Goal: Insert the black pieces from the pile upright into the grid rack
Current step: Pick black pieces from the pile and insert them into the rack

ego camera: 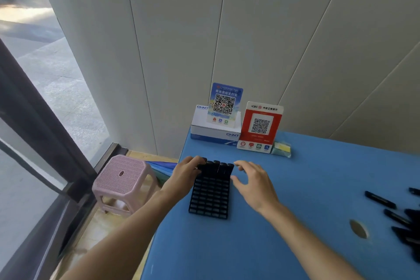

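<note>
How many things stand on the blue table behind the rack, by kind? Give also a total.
QR code signs: 2, a blue one and a red one
White box: 1, under the blue sign
Yellow-green packet: 1
Total: 4

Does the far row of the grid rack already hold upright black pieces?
Yes: several black pieces stand upright in the far row of the grid rack, and the rows nearer the camera are empty.
</note>
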The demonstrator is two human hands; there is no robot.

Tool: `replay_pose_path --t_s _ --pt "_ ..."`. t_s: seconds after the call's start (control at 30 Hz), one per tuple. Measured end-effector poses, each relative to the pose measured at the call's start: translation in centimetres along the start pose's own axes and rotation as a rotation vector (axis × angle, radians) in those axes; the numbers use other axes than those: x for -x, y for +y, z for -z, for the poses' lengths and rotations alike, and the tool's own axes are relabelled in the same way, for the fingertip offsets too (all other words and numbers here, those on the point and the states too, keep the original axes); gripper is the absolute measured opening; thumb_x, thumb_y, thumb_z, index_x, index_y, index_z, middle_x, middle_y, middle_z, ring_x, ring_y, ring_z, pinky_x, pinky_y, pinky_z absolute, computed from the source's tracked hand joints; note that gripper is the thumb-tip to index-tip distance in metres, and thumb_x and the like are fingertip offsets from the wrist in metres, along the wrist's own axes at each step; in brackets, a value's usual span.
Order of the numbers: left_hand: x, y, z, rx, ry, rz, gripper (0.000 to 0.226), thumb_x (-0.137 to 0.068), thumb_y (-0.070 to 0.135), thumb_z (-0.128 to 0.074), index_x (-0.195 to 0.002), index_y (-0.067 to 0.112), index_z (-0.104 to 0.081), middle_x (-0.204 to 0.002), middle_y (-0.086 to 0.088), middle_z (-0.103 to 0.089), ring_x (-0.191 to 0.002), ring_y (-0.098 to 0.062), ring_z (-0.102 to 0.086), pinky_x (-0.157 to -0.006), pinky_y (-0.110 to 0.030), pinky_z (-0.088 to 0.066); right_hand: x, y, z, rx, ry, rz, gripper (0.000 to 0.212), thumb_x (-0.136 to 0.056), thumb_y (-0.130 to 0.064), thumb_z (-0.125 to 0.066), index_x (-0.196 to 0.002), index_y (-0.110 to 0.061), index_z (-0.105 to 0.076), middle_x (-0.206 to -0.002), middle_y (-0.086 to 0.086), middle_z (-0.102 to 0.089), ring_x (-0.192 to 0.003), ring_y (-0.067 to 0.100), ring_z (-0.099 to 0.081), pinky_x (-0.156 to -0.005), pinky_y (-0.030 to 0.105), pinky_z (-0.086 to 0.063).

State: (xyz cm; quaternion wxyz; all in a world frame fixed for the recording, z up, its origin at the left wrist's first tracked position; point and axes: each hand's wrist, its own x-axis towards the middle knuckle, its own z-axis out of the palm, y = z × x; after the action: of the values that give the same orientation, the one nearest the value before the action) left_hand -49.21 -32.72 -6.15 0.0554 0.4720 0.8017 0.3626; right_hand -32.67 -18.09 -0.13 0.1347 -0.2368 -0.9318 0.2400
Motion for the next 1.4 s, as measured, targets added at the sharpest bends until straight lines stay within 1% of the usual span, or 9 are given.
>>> replay_pose_path --t_s 0.07,0.17,0.27,0.37,0.67,0.8,1.1,1.23,1.4 --pt "0.3 0.4 0.4 -0.031 -0.029 0.002 0.033 -0.088 0.004 -0.059 -0.113 0.024 -0.049 -0.106 -0.006 -0.054 -0.082 -0.021 -0.057 -0.071 -0.037 -0.054 1.1 0.1 0.3 0.028 0.016 -0.017 0.037 -0.089 -0.03 -0.059 -0.124 -0.022 -0.053 -0.113 -0.006 -0.059 -0.109 0.012 -0.049 -0.089 0.024 -0.042" --pt "1.0 1.5 1.3 -0.212 -0.04 0.027 0.042 -0.086 0.02 -0.064 -0.121 0.029 -0.042 -0.115 -0.004 -0.046 -0.081 -0.023 -0.057 -0.062 -0.039 -0.055 2.7 0.7 1.3 0.169 -0.008 -0.022 0.044 -0.09 -0.035 -0.055 -0.131 -0.022 -0.047 -0.12 -0.004 -0.056 -0.113 0.016 -0.046 -0.093 0.028 -0.042" --pt "1.1 3.4 1.8 -0.447 0.059 -0.093 0.05 -0.077 0.028 -0.073 -0.12 0.025 -0.049 -0.118 -0.009 -0.053 -0.1 -0.029 -0.057 -0.077 -0.041 -0.051 3.9 1.4 3.1 0.272 -0.018 -0.049 0.051 -0.092 -0.041 -0.05 -0.138 -0.023 -0.037 -0.123 -0.003 -0.052 -0.116 0.018 -0.043 -0.094 0.029 -0.04" --pt "0.6 6.4 1.3 -0.532 0.087 -0.239 0.049 -0.076 0.036 -0.071 -0.12 0.023 -0.054 -0.119 -0.009 -0.056 -0.108 -0.029 -0.054 -0.085 -0.042 -0.045 5.7 2.9 5.2 0.311 0.015 -0.084 0.052 -0.092 -0.042 -0.048 -0.139 -0.022 -0.036 -0.122 -0.001 -0.052 -0.114 0.02 -0.044 -0.093 0.03 -0.041" --pt "1.7 20.0 -8.7 -0.468 0.047 -0.425 0.042 -0.078 0.044 -0.064 -0.115 0.024 -0.058 -0.115 -0.006 -0.06 -0.103 -0.027 -0.058 -0.086 -0.043 -0.046 16.5 12.9 13.8 0.358 0.124 -0.282 0.051 -0.093 -0.045 -0.044 -0.138 -0.023 -0.035 -0.125 -0.003 -0.051 -0.118 0.019 -0.042 -0.095 0.032 -0.041" --pt "3.7 27.6 -15.6 -0.422 -0.008 -0.424 0.045 -0.08 0.051 -0.041 -0.112 0.025 -0.059 -0.111 -0.004 -0.062 -0.098 -0.024 -0.061 -0.084 -0.041 -0.048 24.2 19.7 19.5 0.411 0.129 -0.351 0.051 -0.094 -0.045 -0.042 -0.139 -0.022 -0.033 -0.128 -0.003 -0.048 -0.116 0.018 -0.043 -0.094 0.03 -0.041" --pt "8.4 40.7 -29.7 -0.424 -0.099 -0.423 0.045 -0.078 0.053 -0.04 -0.108 0.027 -0.06 -0.103 -0.001 -0.065 -0.089 -0.022 -0.064 -0.077 -0.038 -0.053 40.1 34.2 28.2 0.441 0.094 -0.53 0.049 -0.094 -0.044 -0.043 -0.139 -0.023 -0.036 -0.13 -0.005 -0.051 -0.121 0.016 -0.045 -0.094 0.027 -0.043" --pt "9.7 44.3 -33.6 -0.447 -0.157 -0.431 0.045 -0.078 0.054 -0.04 -0.106 0.029 -0.063 -0.102 0.001 -0.066 -0.086 -0.018 -0.065 -0.075 -0.036 -0.054 43.0 38.2 29.9 0.396 0.065 -0.566 0.049 -0.094 -0.045 -0.043 -0.138 -0.025 -0.037 -0.13 -0.006 -0.052 -0.121 0.015 -0.045 -0.093 0.027 -0.043" --pt "7.9 46.9 -37.0 -0.441 -0.178 -0.432 0.043 -0.077 0.053 -0.04 -0.105 0.028 -0.062 -0.098 0.002 -0.066 -0.082 -0.017 -0.065 -0.073 -0.033 -0.053 41.8 42.0 31.2 0.354 0.092 -0.568 0.047 -0.095 -0.042 -0.044 -0.137 -0.022 -0.039 -0.13 -0.005 -0.053 -0.12 0.015 -0.046 -0.094 0.027 -0.044"
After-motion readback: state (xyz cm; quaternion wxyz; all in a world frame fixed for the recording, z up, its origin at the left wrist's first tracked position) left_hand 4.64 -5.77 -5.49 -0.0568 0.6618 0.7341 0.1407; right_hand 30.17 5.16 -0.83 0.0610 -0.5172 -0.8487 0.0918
